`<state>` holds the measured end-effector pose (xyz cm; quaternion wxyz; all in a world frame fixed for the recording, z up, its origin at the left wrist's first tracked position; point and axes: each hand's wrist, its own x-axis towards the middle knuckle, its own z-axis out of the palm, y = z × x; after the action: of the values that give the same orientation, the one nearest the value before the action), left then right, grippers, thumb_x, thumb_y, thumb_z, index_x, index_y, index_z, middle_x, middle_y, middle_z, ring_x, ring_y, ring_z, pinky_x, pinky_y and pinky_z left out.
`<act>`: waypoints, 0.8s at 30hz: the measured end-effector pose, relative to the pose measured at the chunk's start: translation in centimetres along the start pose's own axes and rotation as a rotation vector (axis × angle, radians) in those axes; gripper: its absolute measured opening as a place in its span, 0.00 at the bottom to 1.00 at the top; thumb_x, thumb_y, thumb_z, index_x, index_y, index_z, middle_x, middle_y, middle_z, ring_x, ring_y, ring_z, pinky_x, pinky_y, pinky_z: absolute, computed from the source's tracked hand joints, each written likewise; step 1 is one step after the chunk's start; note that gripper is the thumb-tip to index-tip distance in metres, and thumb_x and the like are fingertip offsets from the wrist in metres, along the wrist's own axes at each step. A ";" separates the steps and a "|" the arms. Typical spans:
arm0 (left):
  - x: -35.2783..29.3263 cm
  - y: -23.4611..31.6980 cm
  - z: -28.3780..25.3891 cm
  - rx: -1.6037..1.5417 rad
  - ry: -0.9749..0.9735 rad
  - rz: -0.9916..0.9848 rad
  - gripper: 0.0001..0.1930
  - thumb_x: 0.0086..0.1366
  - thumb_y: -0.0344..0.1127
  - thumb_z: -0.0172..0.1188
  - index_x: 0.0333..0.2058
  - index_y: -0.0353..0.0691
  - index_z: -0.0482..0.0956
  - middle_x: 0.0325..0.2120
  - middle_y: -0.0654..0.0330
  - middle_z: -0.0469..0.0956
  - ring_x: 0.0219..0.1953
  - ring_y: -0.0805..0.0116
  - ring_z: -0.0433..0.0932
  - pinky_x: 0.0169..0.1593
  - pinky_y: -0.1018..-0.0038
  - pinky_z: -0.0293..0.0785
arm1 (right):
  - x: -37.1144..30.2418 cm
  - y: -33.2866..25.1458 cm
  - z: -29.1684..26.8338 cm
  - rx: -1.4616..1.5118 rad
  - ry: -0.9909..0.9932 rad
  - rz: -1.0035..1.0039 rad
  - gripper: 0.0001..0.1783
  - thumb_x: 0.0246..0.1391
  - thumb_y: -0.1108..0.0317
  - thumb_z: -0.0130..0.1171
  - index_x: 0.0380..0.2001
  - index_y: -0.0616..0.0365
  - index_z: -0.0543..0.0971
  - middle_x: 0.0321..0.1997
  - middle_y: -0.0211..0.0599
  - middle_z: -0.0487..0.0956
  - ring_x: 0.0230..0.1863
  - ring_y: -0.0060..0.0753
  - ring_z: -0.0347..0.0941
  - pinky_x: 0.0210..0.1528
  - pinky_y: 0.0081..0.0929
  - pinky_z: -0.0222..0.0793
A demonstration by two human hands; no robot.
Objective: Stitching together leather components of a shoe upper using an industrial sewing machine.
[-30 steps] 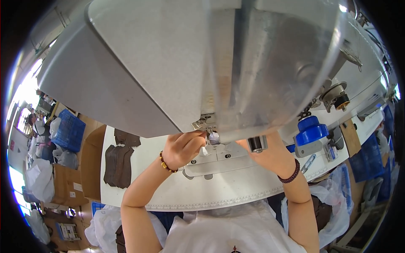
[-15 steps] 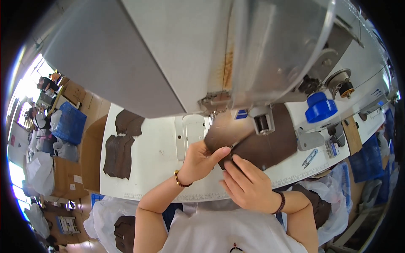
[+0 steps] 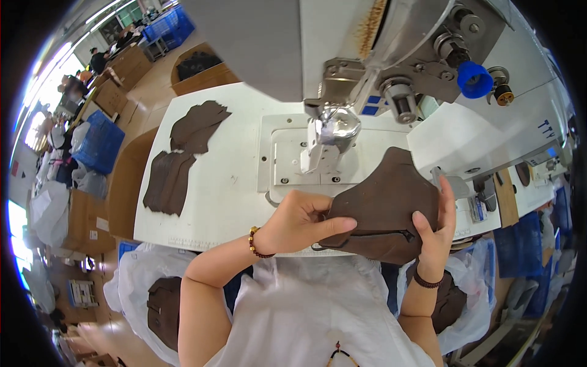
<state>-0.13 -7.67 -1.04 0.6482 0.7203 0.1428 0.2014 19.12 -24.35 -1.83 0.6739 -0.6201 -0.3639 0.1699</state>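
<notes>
Between my hands is a brown leather panel (image 3: 384, 199) with a narrow top and a dark-edged slit across its lower part. My left hand (image 3: 299, 223) grips its left edge, thumb on top and fingers underneath. Around the right edge close the fingers of my right hand (image 3: 436, 240), its thumb resting on the face. The panel is held above the front of the white sewing table (image 3: 238, 223), apart from the needle area. Beyond it rises the sewing machine (image 3: 330, 131), its post and metal foot uncovered.
On the table's left lie two stacks of brown leather pieces (image 3: 166, 182) (image 3: 199, 127). A blue knob (image 3: 474, 80) juts from the machine's right. Plastic-lined bins with leather pieces (image 3: 164, 312) flank my lap. Cardboard boxes (image 3: 92, 223) and a blue crate (image 3: 98, 142) stand to the left.
The leather panel has come away from under the machine head, toward me. My right hand has moved from beside my left to the panel's right edge. The view has shifted.
</notes>
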 end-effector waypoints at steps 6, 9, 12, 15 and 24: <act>-3.9 1.4 -0.1 -0.166 0.044 -0.067 0.20 0.67 0.42 0.53 0.19 0.35 0.71 0.14 0.73 0.65 0.17 0.87 0.57 0.19 0.83 0.53 | -2.2 -0.3 1.7 -0.060 0.158 -0.432 0.36 0.46 0.75 0.64 0.58 0.60 0.59 0.57 0.46 0.65 0.57 0.37 0.63 0.60 0.33 0.57; -6.5 1.9 -1.2 -0.302 0.036 -0.151 0.19 0.70 0.43 0.48 0.24 0.36 0.74 0.17 0.72 0.69 0.18 0.86 0.60 0.21 0.84 0.55 | -2.2 -0.2 3.3 0.021 0.077 -0.612 0.33 0.50 0.77 0.60 0.58 0.59 0.59 0.57 0.44 0.66 0.57 0.35 0.63 0.60 0.32 0.55; -10.0 2.7 -2.8 -0.255 0.153 -0.054 0.19 0.71 0.44 0.44 0.31 0.33 0.75 0.22 0.70 0.68 0.25 0.85 0.60 0.28 0.84 0.58 | -2.4 -0.3 5.3 0.099 0.052 -0.681 0.29 0.52 0.77 0.58 0.55 0.58 0.59 0.54 0.44 0.68 0.54 0.35 0.64 0.58 0.32 0.58; -14.2 3.9 -3.1 0.014 0.292 0.162 0.17 0.71 0.42 0.45 0.36 0.31 0.74 0.24 0.69 0.68 0.28 0.84 0.60 0.31 0.85 0.60 | -2.9 -0.8 8.0 0.102 -0.029 -0.772 0.29 0.54 0.73 0.58 0.54 0.59 0.56 0.53 0.48 0.68 0.54 0.38 0.64 0.57 0.35 0.59; -33.1 12.0 -8.6 1.389 1.416 -0.193 0.14 0.69 0.37 0.47 0.41 0.31 0.74 0.32 0.51 0.78 0.33 0.64 0.75 0.42 0.74 0.69 | -3.5 -0.8 15.1 0.289 -0.596 -0.653 0.49 0.43 0.66 0.67 0.64 0.60 0.49 0.66 0.50 0.53 0.48 0.40 0.68 0.42 0.29 0.71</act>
<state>-33.93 -17.01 8.02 -0.1381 0.6390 0.6406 0.4027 5.96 -16.11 -2.52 0.6379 -0.2968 -0.6904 0.1685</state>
